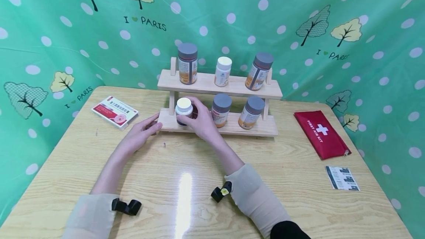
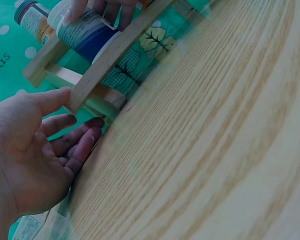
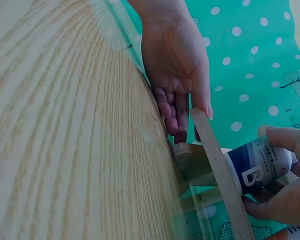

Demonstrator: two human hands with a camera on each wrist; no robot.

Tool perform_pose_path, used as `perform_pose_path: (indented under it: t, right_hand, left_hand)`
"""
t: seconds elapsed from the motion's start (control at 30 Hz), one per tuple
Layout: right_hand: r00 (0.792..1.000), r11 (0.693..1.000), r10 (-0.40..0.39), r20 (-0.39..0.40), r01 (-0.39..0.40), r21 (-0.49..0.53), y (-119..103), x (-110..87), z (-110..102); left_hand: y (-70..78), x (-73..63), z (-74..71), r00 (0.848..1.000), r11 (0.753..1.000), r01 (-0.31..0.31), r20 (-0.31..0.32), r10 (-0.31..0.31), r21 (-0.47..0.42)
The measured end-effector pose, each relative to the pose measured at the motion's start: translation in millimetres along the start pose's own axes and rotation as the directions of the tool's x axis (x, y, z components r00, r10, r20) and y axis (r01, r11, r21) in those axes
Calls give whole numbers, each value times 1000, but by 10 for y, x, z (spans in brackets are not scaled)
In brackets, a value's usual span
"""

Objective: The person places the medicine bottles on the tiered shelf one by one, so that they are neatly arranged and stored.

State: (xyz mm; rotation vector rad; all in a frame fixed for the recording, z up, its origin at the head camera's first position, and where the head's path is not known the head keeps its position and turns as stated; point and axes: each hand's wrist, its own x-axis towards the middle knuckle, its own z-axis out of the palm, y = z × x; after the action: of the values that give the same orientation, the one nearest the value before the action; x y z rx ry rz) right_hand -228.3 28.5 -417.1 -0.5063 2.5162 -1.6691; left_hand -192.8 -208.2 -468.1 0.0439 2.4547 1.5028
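My right hand (image 1: 203, 121) holds a white-capped pill bottle (image 1: 184, 108) between thumb and fingers at the left part of the lower board. In the right wrist view this bottle (image 3: 260, 165) has a white and dark blue label with a large B, and its base is at the board. The two-tier wooden rack (image 1: 219, 84) stands at the back of the table. With thumb and fingertips, my left hand (image 1: 139, 134) grips the left end of its lower board; in the left wrist view the other fingers (image 2: 82, 150) curl loosely below.
Grey-capped bottles (image 1: 220, 110) share the lower tier. On the upper tier a small white bottle (image 1: 223, 71) stands between two grey-capped ones. A medicine box (image 1: 115, 111) lies left; a red first aid pouch (image 1: 321, 134) and a printed card (image 1: 342, 178) lie right. A green curtain (image 1: 212, 17) hangs behind.
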Motion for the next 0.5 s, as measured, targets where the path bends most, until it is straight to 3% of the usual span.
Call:
perform_pose_path:
  t: [0.5]
  right_hand:
    - [1000, 999, -20, 6, 20, 40, -6, -27, -2]
  left_hand:
    - [-14, 0, 5, 1000, 1000, -7, -8, 7, -23]
